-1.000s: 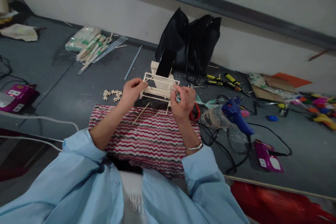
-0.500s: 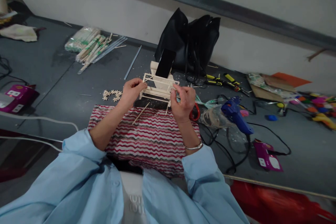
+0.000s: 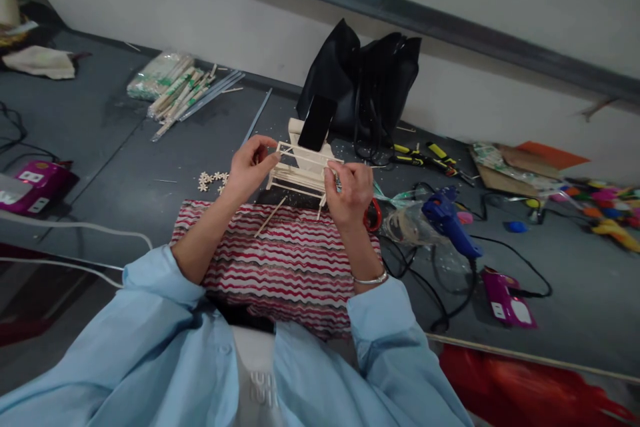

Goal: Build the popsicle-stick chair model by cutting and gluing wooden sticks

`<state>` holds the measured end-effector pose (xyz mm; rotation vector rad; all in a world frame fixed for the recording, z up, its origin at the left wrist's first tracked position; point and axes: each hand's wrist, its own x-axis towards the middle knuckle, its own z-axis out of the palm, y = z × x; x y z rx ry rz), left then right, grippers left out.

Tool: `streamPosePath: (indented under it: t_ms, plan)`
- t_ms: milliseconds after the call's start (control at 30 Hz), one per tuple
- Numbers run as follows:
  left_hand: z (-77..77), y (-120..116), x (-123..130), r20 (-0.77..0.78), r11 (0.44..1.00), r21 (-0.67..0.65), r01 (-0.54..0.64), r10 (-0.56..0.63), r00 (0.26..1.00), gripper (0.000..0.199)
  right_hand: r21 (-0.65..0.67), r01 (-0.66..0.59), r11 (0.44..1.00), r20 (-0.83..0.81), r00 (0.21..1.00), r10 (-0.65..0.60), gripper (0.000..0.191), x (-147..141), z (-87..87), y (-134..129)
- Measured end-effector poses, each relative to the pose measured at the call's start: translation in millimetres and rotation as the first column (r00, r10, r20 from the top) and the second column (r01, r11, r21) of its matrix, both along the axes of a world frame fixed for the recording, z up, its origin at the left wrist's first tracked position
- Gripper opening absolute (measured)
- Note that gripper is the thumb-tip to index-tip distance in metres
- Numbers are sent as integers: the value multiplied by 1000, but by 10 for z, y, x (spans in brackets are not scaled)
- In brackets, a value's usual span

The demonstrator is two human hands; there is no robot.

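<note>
Two hands (image 3: 249, 168) (image 3: 349, 195), wooden frame (image 3: 299, 178) between them

Grey table (image 3: 115, 173): striped cloth (image 3: 285, 263), black bag (image 3: 333, 77), two purple boxes (image 3: 503, 293).

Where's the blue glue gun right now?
In the head view, the blue glue gun is to the right, between the right hand and the purple box, beside clear plastic.
</note>
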<state>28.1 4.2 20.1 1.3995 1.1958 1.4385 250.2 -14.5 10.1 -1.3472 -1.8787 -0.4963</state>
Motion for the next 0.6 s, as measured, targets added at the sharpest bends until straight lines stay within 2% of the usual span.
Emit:
streamPosePath:
  t_ms: [167, 267, 433, 600]
  plan:
    - [-51, 31, 9, 0, 996, 21, 92, -92, 996, 19, 56, -1, 998, 121, 993, -5, 20, -80, 93, -20]
    - [-60, 28, 30, 8, 993, 38, 108, -108, 994, 18, 16, 9, 1000, 187, 982, -12, 21, -166, 141, -45]
    - [-45, -1, 54, -47, 993, 53, 101, -99, 994, 17, -87, 29, 996, 188, 982, -12, 20, -220, 161, -60]
    - [-38, -11, 62, -72, 989, 93, 114, -108, 992, 16, -51, 47, 998, 210, 977, -35, 19, -215, 162, -59]
